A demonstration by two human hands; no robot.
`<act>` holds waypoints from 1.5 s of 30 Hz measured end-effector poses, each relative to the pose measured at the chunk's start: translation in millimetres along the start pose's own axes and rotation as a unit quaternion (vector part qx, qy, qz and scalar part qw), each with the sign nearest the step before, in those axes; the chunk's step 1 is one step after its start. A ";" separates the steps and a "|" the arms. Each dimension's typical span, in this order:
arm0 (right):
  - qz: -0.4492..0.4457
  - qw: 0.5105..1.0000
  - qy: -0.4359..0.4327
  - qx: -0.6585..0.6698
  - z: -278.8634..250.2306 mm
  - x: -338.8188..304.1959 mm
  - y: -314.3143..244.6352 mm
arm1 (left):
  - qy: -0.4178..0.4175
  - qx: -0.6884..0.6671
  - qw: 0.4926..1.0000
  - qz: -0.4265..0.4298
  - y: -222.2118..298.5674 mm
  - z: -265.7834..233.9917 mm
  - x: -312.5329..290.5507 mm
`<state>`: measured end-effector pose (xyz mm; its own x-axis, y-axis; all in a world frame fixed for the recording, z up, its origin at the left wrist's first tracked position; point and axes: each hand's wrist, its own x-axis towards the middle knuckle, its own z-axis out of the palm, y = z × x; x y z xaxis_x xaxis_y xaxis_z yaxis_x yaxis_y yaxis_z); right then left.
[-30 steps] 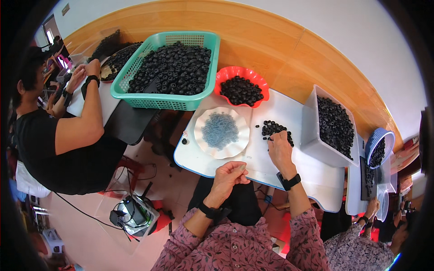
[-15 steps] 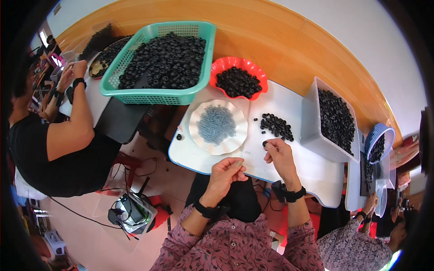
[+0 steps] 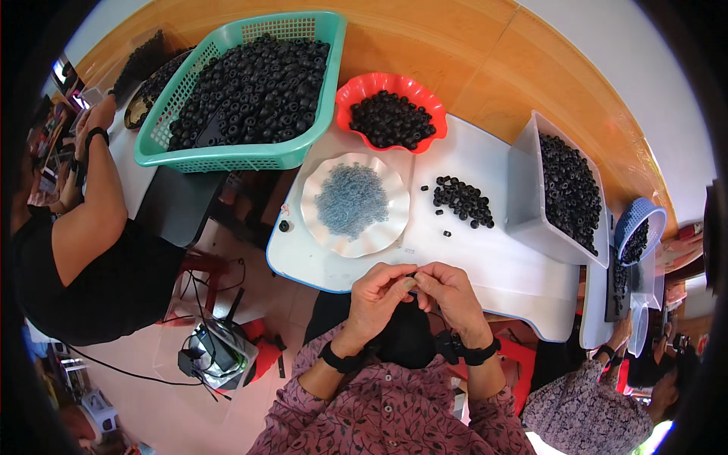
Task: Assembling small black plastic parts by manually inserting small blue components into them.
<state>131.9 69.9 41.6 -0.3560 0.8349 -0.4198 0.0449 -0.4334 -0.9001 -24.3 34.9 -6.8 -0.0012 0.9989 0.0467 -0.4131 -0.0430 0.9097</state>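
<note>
My left hand (image 3: pixel 373 302) and my right hand (image 3: pixel 455 300) meet at the fingertips just off the table's near edge. Both are closed in a pinch. A small black piece (image 3: pixel 412 275) shows darkly between the fingertips, mostly covered. Whatever else my left fingers pinch is hidden. Beyond my hands lies a loose pile of small black round pieces (image 3: pixel 461 202). A white wavy-rimmed plate (image 3: pixel 312 216) to its left holds many tiny clear bluish rings (image 3: pixel 350 201).
A green basket (image 3: pixel 227 158) and a red scalloped bowl (image 3: pixel 436 106), both with black pieces, stand at the back. A grey-white bin (image 3: pixel 546 243) and a blue basket (image 3: pixel 628 220) are at right. One black piece (image 3: pixel 284 226) sits near the table's left edge. Co-workers (image 3: pixel 98 250) flank me.
My right hand has come away from the black pile, toward me and leftward, carrying a small black piece. Its fingertips now touch those of my left hand. The view has shifted slightly.
</note>
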 end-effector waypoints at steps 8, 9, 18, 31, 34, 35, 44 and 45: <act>0.001 1.000 -0.002 -0.031 9.0 9.6 -1.4 | 0.000 -0.034 0.998 -0.049 -2.6 -16.3 0.8; 0.002 0.999 0.002 -0.034 8.5 10.7 0.3 | 0.001 -0.035 0.998 -0.051 -2.9 -17.0 1.3; -0.149 0.959 0.169 -0.172 7.6 25.3 13.1 | 0.005 -0.207 0.971 -0.115 0.5 -28.7 9.1; -0.274 0.818 0.250 -0.439 21.2 41.7 15.6 | -0.010 -0.345 0.931 -0.123 2.5 -36.2 10.4; -0.278 0.803 0.261 -0.457 21.3 41.4 18.0 | -0.025 -0.378 0.916 -0.129 1.9 -36.8 10.5; -0.278 0.804 0.261 -0.457 19.9 40.0 18.0 | -0.025 -0.378 0.916 -0.129 2.4 -36.2 10.4; -0.152 0.971 0.154 -0.103 34.9 0.3 -8.6 | 0.002 -0.372 0.919 -0.130 -0.8 -29.0 10.2; -0.157 0.973 0.139 -0.096 35.5 -2.1 -10.4 | 0.006 -0.365 0.922 -0.132 0.6 -27.4 10.6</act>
<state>99.1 60.7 56.0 -0.1146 0.9872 -0.1109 0.1585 -0.0920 -0.9831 -49.5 46.0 -17.1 0.1795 0.9731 -0.1448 -0.9026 0.2214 0.3692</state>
